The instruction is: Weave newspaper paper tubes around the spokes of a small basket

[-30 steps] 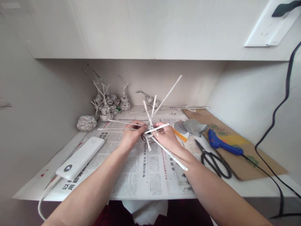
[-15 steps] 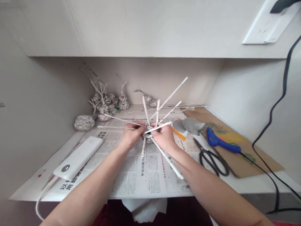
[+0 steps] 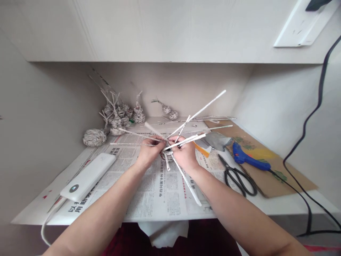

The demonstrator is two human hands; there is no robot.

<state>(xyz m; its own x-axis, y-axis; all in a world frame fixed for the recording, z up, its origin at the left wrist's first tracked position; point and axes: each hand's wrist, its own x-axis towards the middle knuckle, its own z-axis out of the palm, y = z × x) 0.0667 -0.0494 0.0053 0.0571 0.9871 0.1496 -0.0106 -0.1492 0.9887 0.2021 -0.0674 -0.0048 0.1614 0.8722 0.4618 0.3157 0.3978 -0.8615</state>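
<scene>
A small woven piece (image 3: 167,156) of rolled newspaper sits low between my hands, with several paper sticks fanning out from it. My left hand (image 3: 151,151) is closed on its left side, fingertips pinching near the base of the sticks. On the other side my right hand (image 3: 185,153) is closed too, thumb and fingers at the stick bases. One long paper stick (image 3: 198,113) slants up to the right, while another stick (image 3: 188,181) points down toward me. The fingers cover most of the weave.
Newspaper (image 3: 144,195) covers the table. Several woven gourd shapes (image 3: 116,121) and a woven ball (image 3: 94,137) stand back left. A white power bank (image 3: 89,177) lies at left. Black scissors (image 3: 238,177), a blue glue gun (image 3: 250,160) and cardboard (image 3: 279,186) lie at right.
Sticks that stood upright now lean apart, one to the left and others to the right. The long slanted stick has swung further right. Both hands have stayed on the weave.
</scene>
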